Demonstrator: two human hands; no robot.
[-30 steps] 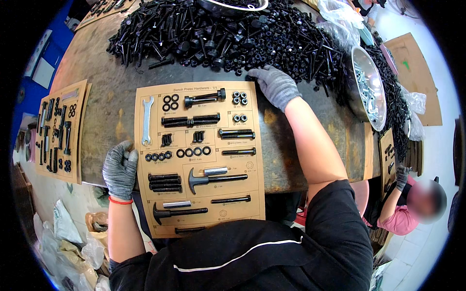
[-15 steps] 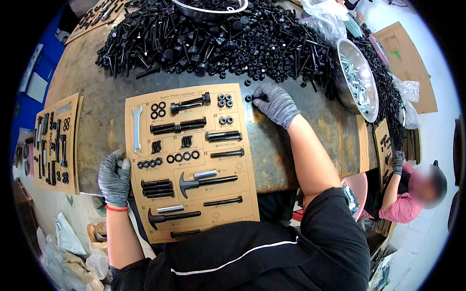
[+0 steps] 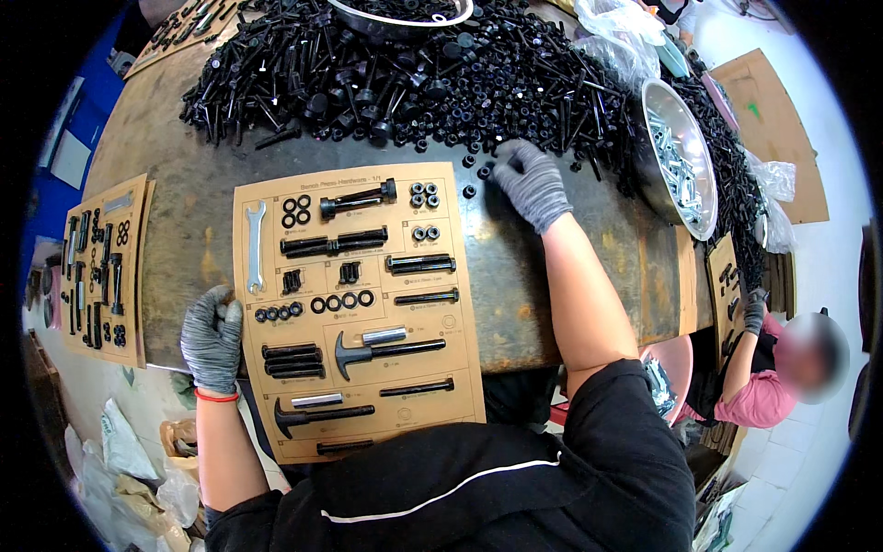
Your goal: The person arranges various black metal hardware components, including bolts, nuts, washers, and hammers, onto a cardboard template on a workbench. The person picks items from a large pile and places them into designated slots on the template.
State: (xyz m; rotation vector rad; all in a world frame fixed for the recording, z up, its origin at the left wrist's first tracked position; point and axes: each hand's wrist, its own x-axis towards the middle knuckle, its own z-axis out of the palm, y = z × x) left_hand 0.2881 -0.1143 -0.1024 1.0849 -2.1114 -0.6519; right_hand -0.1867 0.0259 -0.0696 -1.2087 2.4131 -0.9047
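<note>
right hand (image 3: pixel 531 184) fingertips: buried among black bolts (image 3: pixel 414 74) | metal bowl (image 3: pixel 400 14): cut by top edge | card print: too small

Bright, even light — fisheye-bent edges

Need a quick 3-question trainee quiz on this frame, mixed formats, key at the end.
1. True or false: the left hand grips the left edge of the cardboard sorting card.
2. The right hand reaches into: A) the steel bowl B) the pile of black bolts C) a plastic bag.
3. Fill in: the silver tool at the card's top left is a flat ____.

Key: 1 true; 2 B; 3 wrench.
</note>
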